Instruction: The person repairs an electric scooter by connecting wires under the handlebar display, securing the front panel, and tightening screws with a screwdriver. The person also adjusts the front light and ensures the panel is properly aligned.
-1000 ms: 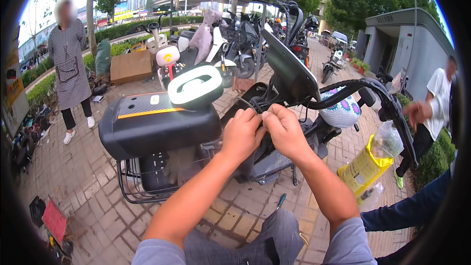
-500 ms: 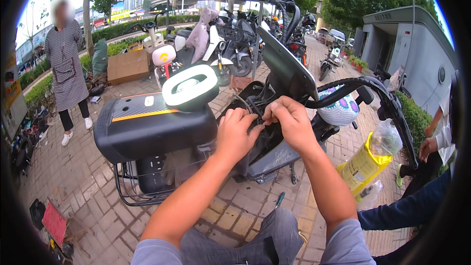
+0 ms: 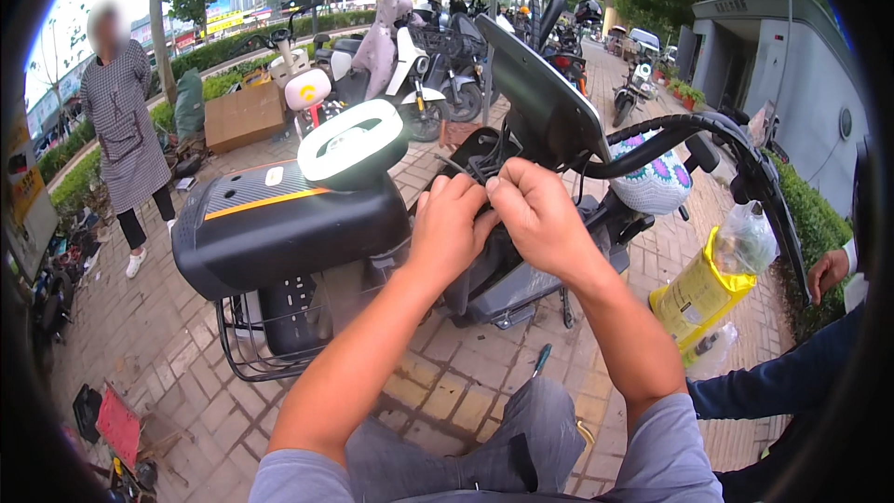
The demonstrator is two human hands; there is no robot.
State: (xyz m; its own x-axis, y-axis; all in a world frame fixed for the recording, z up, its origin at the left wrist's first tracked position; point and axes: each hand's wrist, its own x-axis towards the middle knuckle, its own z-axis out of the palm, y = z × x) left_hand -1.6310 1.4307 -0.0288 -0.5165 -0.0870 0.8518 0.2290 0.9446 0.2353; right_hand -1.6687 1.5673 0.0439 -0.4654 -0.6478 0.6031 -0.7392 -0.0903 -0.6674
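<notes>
An electric scooter (image 3: 521,293) stands before me with its front opened up and dark cables (image 3: 453,164) exposed below the tilted panel (image 3: 549,93). My left hand (image 3: 449,228) is closed over these cables, fingers bent and thumb toward the right hand. Close against it, my right hand (image 3: 533,214) pinches with thumb and forefinger at the same bundle. The fingertips nearly meet, and the exact stretch of cable between them is mostly hidden. Left of my hands sit the scooter's black seat box (image 3: 298,242) and its pale ring-shaped backrest (image 3: 354,144).
A wire basket (image 3: 244,340) hangs under the box. Handlebar tubing (image 3: 689,135) with a crocheted cover (image 3: 652,182) arches on the right, near a yellow sack (image 3: 698,298). A screwdriver (image 3: 541,360) shows by my knee. One person (image 3: 123,130) stands left; another's sleeve (image 3: 782,387) reaches in right.
My hands have shifted slightly up and drawn closer together, with the right hand moving left over the cables. The person's arm at right has changed position. The view has tilted a little.
</notes>
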